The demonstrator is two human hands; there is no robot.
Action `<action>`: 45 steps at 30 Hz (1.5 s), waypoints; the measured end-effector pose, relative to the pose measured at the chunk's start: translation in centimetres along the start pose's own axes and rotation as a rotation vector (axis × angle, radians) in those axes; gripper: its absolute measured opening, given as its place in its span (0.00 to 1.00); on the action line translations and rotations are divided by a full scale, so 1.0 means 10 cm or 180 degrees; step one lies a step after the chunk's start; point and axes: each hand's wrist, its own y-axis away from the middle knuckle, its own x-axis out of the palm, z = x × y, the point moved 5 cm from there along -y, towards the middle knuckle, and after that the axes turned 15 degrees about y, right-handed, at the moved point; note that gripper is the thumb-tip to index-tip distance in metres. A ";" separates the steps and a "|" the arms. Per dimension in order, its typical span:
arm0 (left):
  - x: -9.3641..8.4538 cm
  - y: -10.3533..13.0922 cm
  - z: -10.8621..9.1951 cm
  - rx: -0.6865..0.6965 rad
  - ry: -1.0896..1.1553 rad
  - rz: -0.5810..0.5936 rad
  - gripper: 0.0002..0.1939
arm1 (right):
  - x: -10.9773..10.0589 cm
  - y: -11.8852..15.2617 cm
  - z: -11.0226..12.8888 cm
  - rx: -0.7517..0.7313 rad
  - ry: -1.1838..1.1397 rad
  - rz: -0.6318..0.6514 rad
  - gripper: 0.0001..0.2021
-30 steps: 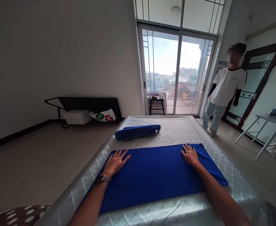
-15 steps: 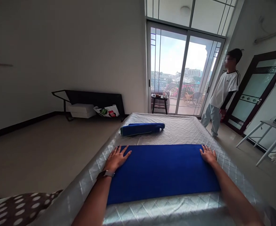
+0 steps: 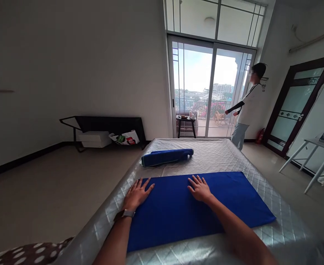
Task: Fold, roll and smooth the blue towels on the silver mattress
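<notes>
A flat blue cloth, rectangular, lies spread before me on a mattress with a shiny quilted cover. My left hand rests on the cloth's far left corner, fingers spread. Flat on the cloth near the middle of its far edge is my right hand, its fingers apart. Neither hand grips anything. Beyond the cloth, toward the far left of the mattress, sits a rolled or folded blue cloth bundle with a pale green edge.
Another person stands past the mattress's far right corner, near the sliding glass door. A white table with bottles is at right. Along the left wall stands a black bench-like frame with a white box. Polka-dot fabric lies lower left.
My right hand has slid left across the cloth from its far right corner to near the middle. My left hand stays put. The other person has moved left toward the glass door, arms forward.
</notes>
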 end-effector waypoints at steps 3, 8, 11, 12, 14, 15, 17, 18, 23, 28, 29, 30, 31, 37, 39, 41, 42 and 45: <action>0.00 0.00 0.01 0.0009 0.0018 0.0008 0.36 | 0.02 0.06 -0.26 0.0189 0.0047 0.0004 0.29; -0.01 0.01 -0.01 -0.0006 -0.0011 -0.0040 0.36 | -0.03 0.37 -1.35 0.0993 0.0309 0.0098 0.28; -0.04 0.02 -0.03 -0.0025 0.0004 0.0002 0.36 | -0.07 0.62 -2.05 0.1588 0.0469 0.0029 0.28; -0.04 0.02 -0.04 -0.0044 0.0020 0.0004 0.36 | -0.08 0.69 -2.22 0.1698 0.0498 0.0007 0.27; -0.06 0.02 -0.04 -0.0067 0.0044 -0.0017 0.37 | -0.08 0.78 -2.43 0.1797 0.0525 -0.0023 0.27; -0.06 0.02 -0.05 -0.0064 0.0047 -0.0029 0.37 | -0.08 0.80 -2.47 0.1806 0.0527 -0.0032 0.28; -0.07 0.02 -0.06 -0.0043 0.0037 -0.0049 0.36 | -0.06 0.82 -2.48 0.1804 0.0530 -0.0068 0.28; -0.07 0.02 -0.06 -0.0030 0.0025 -0.0048 0.36 | -0.06 0.82 -2.47 0.1810 0.0533 -0.0097 0.28; -0.07 0.05 -0.08 -0.0089 -0.0063 0.0109 0.37 | -0.15 0.83 -2.39 0.1940 0.0639 -0.0050 0.29; -0.07 0.05 -0.08 0.0019 -0.0062 0.0022 0.37 | -0.42 0.66 -2.03 0.1917 0.0882 -0.0214 0.27; -0.07 0.04 -0.08 0.0052 -0.0041 -0.0012 0.37 | -0.45 0.59 -1.85 0.1789 0.0863 -0.0315 0.27; -0.06 0.03 -0.07 0.0079 -0.0023 -0.0030 0.37 | -0.46 0.51 -1.63 0.1590 0.0803 -0.0432 0.27; -0.05 0.03 -0.06 0.0091 -0.0010 -0.0031 0.38 | -0.45 0.42 -1.38 0.1357 0.0741 -0.0501 0.27; -0.05 0.04 -0.04 0.0071 0.0023 0.0006 0.40 | -0.06 0.08 0.02 -0.0115 0.0078 -0.0236 0.28; -0.07 0.06 -0.05 0.0078 0.0023 0.0042 0.40 | 0.04 0.04 0.13 -0.0175 0.0008 -0.0105 0.29; -0.08 0.07 -0.05 0.0062 0.0011 0.0128 0.40 | 0.07 0.02 0.04 -0.0073 0.0008 -0.0038 0.29; -0.09 0.07 -0.05 0.0053 -0.0002 0.0168 0.40 | 0.07 0.03 -0.07 0.0011 0.0029 -0.0018 0.29; -0.10 0.07 -0.06 0.0037 -0.0066 0.0208 0.39 | 0.02 0.11 -0.62 0.0414 0.0138 0.0053 0.29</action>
